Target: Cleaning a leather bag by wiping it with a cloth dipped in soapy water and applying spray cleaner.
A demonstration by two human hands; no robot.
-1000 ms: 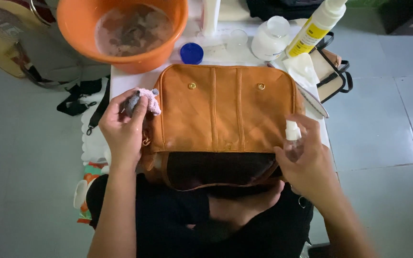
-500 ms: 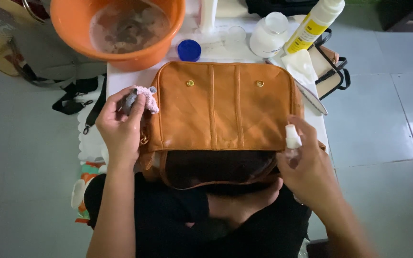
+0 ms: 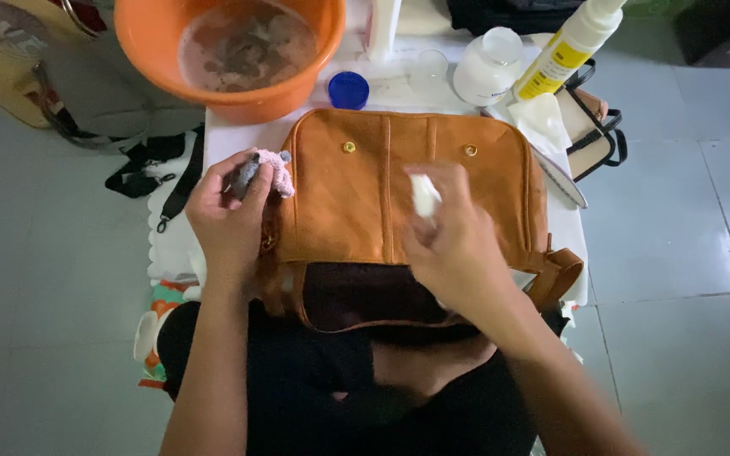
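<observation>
So there's a tan leather bag (image 3: 365,194) lying flat on a small white surface (image 3: 221,139), its bottom edge hanging over toward the person's lap. Two small brass studs sit near its top edge, and the strap loop sticks out at the lower right corner.

Left hand (image 3: 228,221) is at the bag's left edge, fingers curled around a pinkish-grey rag (image 3: 262,171) that pokes out just above the thumb. The hand is touching or nearly touching the bag's side seam, hard to say which.

Right hand (image 3: 454,241) is over the middle of the bag, fingers closed around a small white bottle (image 3: 423,196), with the top end sticking out past the fingers and pointing up the bag. It's a bit blurred, so I can't tell if the bottle tip actually touches the leather.

Behind the bag, at the far edge of the surface: an orange basin (image 3: 230,51) with murky water in it at the upper left, a blue cap (image 3: 348,89) just beside it, a clear cup (image 3: 428,72), a white jar (image 3: 489,66), and a tilted yellow-and-white spray bottle (image 3: 569,46) at the upper right. A white cloth (image 3: 542,122) lies by the bag's top right corner, with what looks like a thin metal file (image 3: 561,176) running along the bag's right side. A smaller dark-strapped bag (image 3: 593,127) is on the right, black straps (image 3: 149,165) lie on the grey tile floor (image 3: 686,253) to the left.
</observation>
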